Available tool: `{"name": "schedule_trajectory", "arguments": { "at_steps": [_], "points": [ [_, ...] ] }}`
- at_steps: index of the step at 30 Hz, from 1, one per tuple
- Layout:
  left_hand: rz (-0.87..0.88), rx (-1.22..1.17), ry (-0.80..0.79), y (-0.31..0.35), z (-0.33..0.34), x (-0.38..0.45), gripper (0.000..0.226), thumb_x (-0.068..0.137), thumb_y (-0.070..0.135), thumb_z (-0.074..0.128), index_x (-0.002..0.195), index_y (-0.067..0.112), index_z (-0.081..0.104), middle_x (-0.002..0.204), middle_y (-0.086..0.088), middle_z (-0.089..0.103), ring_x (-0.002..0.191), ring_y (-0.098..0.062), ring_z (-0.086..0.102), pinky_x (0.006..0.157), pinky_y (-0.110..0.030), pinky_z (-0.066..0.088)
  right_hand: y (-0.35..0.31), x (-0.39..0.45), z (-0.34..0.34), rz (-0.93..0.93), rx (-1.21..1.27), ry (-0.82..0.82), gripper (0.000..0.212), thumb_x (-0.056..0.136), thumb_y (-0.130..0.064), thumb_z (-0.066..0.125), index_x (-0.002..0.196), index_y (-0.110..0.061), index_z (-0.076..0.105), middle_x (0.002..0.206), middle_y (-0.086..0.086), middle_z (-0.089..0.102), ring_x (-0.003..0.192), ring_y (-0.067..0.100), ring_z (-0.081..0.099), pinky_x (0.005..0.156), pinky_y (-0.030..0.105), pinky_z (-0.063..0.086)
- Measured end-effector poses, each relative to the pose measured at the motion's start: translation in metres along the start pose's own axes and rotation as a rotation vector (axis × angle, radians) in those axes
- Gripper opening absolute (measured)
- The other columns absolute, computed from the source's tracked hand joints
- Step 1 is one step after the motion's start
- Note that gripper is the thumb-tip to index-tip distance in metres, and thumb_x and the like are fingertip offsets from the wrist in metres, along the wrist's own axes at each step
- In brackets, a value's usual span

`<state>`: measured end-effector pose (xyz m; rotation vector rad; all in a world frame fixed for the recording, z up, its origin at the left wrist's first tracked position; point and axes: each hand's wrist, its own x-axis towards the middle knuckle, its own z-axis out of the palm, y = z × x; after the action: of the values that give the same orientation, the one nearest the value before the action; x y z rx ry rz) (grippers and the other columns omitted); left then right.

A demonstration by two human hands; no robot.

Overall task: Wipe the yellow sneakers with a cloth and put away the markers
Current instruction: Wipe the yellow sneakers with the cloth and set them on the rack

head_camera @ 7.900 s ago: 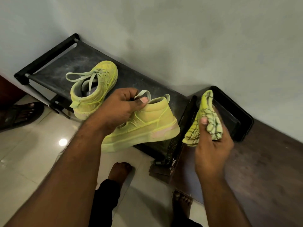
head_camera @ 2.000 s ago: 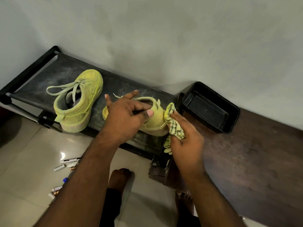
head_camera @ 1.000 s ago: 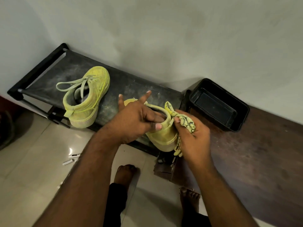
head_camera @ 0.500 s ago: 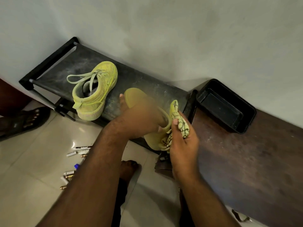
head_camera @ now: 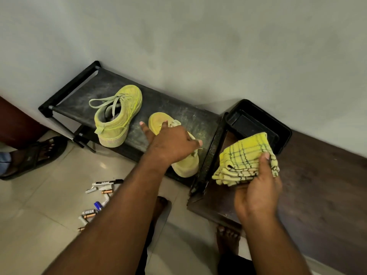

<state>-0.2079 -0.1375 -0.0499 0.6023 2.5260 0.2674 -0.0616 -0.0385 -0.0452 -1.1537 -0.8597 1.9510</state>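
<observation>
Two hands: left hand (head_camera: 170,143) on sneaker (head_camera: 184,163) (fingers spread), right hand (head_camera: 258,191) gripping cloth (head_camera: 244,159)

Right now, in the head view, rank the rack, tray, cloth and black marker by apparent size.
1. rack
2. tray
3. cloth, close to the tray in apparent size and nearer the camera, so that order is unsure
4. black marker

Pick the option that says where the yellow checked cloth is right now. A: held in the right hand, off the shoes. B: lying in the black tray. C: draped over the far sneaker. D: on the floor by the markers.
A: the right hand grips the folded cloth above the wooden surface, apart from the near sneaker under the left hand.
</observation>
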Motion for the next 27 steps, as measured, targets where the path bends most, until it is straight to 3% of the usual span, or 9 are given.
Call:
{"name": "schedule_trajectory", "arguments": {
  "at_steps": [2, 5, 8, 13, 17, 22, 27],
  "points": [
    [-0.041, 0.161, 0.076, 0.014, 0.01, -0.006, 0.054, 0.084, 0.071, 0.04, 0.106, 0.031, 0.07, 0.143, -0.003, 0.051, 0.149, -0.027, 0.011, 0.099, -0.072, -0.022, 0.001, 0.004, 0.003, -0.031, 0.001, -0.001, 0.028, 0.097, -0.021, 0.053, 0.118, -0.006, 0.062, 0.106, 0.008, 0.072, 0.098, 0.022, 0.069, 0.077, 0.036, 0.059],
    [-0.072, 0.241, 0.141, 0.029, 0.021, -0.012, 0.033, 0.091, 0.049, 0.048, 0.111, 0.029, 0.065, 0.146, -0.004, 0.047, 0.149, -0.027, 0.009, 0.102, -0.075, -0.017, 0.008, 0.005, 0.011, -0.078, -0.014, -0.044, 0.019, 0.096, -0.017, 0.054, 0.108, -0.008, 0.065, 0.096, 0.002, 0.074, 0.093, 0.019, 0.071, 0.069, 0.028, 0.057],
    [-0.082, 0.257, 0.201, 0.024, 0.016, -0.013, 0.025, 0.091, 0.035, 0.051, 0.109, 0.027, 0.067, 0.138, -0.002, 0.055, 0.149, -0.021, 0.011, 0.102, -0.075, -0.015, 0.015, 0.006, 0.015, -0.105, -0.024, -0.074, 0.013, 0.095, -0.016, 0.056, 0.1, -0.013, 0.067, 0.092, -0.002, 0.075, 0.092, 0.017, 0.07, 0.07, 0.028, 0.056],
    [-0.093, 0.313, 0.411, -0.017, -0.007, -0.028, 0.027, 0.094, 0.041, 0.048, 0.111, 0.031, 0.066, 0.14, -0.004, 0.054, 0.147, -0.013, 0.019, 0.102, -0.07, -0.02, 0.016, 0.007, 0.016, -0.128, -0.04, -0.087, 0.011, 0.094, -0.017, 0.057, 0.095, -0.015, 0.067, 0.089, -0.004, 0.075, 0.089, 0.015, 0.071, 0.07, 0.028, 0.056],
    [0.031, 0.421, 0.547, -0.045, -0.025, -0.043, 0.022, 0.093, 0.04, 0.05, 0.105, 0.036, 0.069, 0.135, -0.001, 0.059, 0.148, -0.014, 0.016, 0.101, -0.064, -0.029, 0.017, 0.004, 0.022, -0.112, -0.046, -0.115, 0.011, 0.094, -0.019, 0.057, 0.094, -0.016, 0.068, 0.088, -0.004, 0.075, 0.088, 0.014, 0.071, 0.068, 0.026, 0.056],
    [0.163, 0.498, 0.655, -0.083, -0.016, -0.038, 0.006, 0.082, 0.025, 0.067, 0.079, 0.027, 0.072, 0.081, 0.009, 0.074, 0.137, -0.019, 0.044, 0.11, -0.06, -0.02, 0.024, -0.002, 0.035, -0.145, -0.082, -0.16, 0.012, 0.095, -0.017, 0.056, 0.093, -0.017, 0.067, 0.085, -0.007, 0.075, 0.083, 0.009, 0.071, 0.063, 0.021, 0.055],
    [0.238, 0.454, 0.677, -0.11, -0.001, -0.019, 0.008, 0.076, 0.019, 0.074, 0.071, 0.02, 0.069, 0.067, 0.002, 0.072, 0.12, -0.021, 0.06, 0.117, -0.053, -0.01, 0.039, -0.005, 0.048, -0.146, -0.113, -0.177, 0.011, 0.094, -0.019, 0.057, 0.097, -0.016, 0.067, 0.089, -0.005, 0.075, 0.085, 0.011, 0.071, 0.062, 0.022, 0.055]
  ]
}}
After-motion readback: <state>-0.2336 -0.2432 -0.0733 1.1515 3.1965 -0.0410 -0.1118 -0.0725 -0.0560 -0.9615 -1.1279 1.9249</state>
